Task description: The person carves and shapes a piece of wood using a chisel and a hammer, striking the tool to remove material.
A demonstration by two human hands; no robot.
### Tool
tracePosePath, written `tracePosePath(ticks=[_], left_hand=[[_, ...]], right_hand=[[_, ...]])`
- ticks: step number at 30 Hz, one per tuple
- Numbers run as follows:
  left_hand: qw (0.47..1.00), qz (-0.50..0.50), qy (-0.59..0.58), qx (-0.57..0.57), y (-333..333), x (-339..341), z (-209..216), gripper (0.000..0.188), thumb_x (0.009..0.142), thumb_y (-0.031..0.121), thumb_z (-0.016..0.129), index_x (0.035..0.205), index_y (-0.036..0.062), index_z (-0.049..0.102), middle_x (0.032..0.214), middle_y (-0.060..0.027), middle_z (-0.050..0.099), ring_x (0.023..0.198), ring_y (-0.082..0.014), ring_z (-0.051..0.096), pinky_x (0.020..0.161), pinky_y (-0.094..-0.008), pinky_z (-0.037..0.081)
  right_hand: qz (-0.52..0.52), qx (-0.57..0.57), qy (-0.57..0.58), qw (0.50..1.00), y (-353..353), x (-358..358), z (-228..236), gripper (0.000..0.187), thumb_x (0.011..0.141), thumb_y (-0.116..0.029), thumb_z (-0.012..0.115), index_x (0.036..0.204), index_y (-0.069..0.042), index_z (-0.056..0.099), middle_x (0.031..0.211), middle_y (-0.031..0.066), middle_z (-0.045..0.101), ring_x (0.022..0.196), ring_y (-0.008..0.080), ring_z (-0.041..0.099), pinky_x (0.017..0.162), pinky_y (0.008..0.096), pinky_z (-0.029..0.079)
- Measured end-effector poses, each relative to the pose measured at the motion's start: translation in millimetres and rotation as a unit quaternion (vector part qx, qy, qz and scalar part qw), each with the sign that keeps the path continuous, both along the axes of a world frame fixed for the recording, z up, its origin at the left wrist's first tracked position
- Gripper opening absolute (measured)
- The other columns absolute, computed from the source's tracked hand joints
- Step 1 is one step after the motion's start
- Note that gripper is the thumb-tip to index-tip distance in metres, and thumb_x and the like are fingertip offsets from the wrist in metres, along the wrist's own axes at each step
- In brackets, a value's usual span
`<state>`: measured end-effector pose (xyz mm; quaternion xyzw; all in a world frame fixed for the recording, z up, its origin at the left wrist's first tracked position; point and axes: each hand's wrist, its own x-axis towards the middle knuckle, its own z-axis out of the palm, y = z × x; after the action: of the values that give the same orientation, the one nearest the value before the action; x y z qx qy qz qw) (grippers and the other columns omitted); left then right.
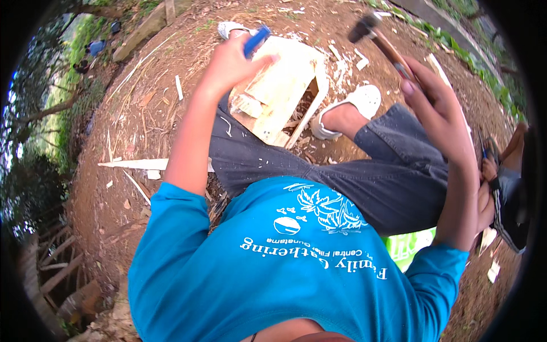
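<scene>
My left hand (231,62) grips a tool with a blue handle (257,40) and holds it against a pale wooden box-like piece (285,85) that rests on my lap and knee. My right hand (433,108) is raised to the right and holds a hammer by its wooden handle (387,48); the dark hammer head (364,27) is up above the wood. The tool's tip is hidden behind my left hand. My white shoe (353,105) sits on the dirt just right of the wooden piece.
Bare brown ground strewn with wood chips and offcuts lies all around. A long pale wood strip (137,164) lies at my left. Another person's foot and dark clothing (507,188) show at the right edge. Wooden slats (57,262) stand at the lower left.
</scene>
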<state>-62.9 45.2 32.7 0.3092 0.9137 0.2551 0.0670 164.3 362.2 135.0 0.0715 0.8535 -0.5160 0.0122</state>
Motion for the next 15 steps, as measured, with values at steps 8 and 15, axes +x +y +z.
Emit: tracePosePath(ticks=[8, 15], left_hand=[[0.984, -0.064, -0.168, -0.004, 0, 21, -41, 0.068, 0.072, 0.034, 0.092, 0.125, 0.0003, 0.066, 0.107, -0.0166, 0.073, 0.101, -0.0267, 0.071, 0.089, -0.0372, 0.055], [0.953, -0.149, -0.258, 0.059, -5, 17, -41, 0.059, 0.076, 0.020, 0.090, 0.128, 0.0048, 0.068, 0.114, -0.0099, 0.075, 0.104, -0.0166, 0.069, 0.090, -0.0330, 0.053]], right_hand=[[-0.065, -0.101, -0.052, 0.991, -8, 18, -5, 0.046, 0.105, -0.020, 0.060, 0.145, 0.004, 0.054, 0.107, -0.0014, 0.060, 0.096, 0.0065, 0.051, 0.084, 0.0237, 0.043], [-0.032, -0.110, -0.049, 0.992, -13, 19, -14, 0.046, 0.106, -0.019, 0.061, 0.144, 0.004, 0.054, 0.108, -0.0004, 0.062, 0.100, 0.0068, 0.054, 0.087, 0.0246, 0.045]])
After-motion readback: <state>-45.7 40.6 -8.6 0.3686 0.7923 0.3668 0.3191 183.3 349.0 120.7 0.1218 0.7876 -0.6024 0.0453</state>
